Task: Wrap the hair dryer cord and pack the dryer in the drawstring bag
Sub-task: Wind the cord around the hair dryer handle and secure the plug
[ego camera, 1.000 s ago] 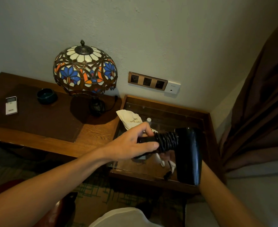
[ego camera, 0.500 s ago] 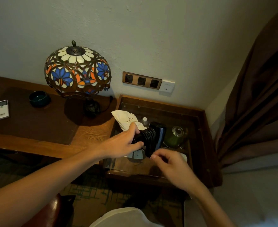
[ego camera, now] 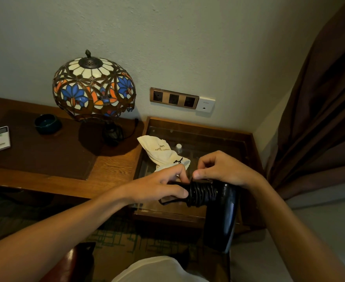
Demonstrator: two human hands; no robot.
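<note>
We see a stained-glass lamp [ego camera: 94,88] at the worktop's [ego camera: 110,169] back edge, a dark bowl [ego camera: 48,123] and white remote [ego camera: 2,138] toward its left.

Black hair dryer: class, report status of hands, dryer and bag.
Left hand grips the black hair dryer handle; right hand pinches above the coiled cord. Cream drawstring bag lies behind, unblocked.

We held the hair dryer [ego camera: 218,202] in both hands over the near edge of the glass-topped table [ego camera: 206,135]. Just beyond our grip lay the drawstring bag [ego camera: 161,151], a small white-capped bottle [ego camera: 179,146] beside it. Past those the glass lay bare to the wall. Left of our grip stood the lamp [ego camera: 94,88]; right, the curtain [ego camera: 320,119] hung close.
</note>
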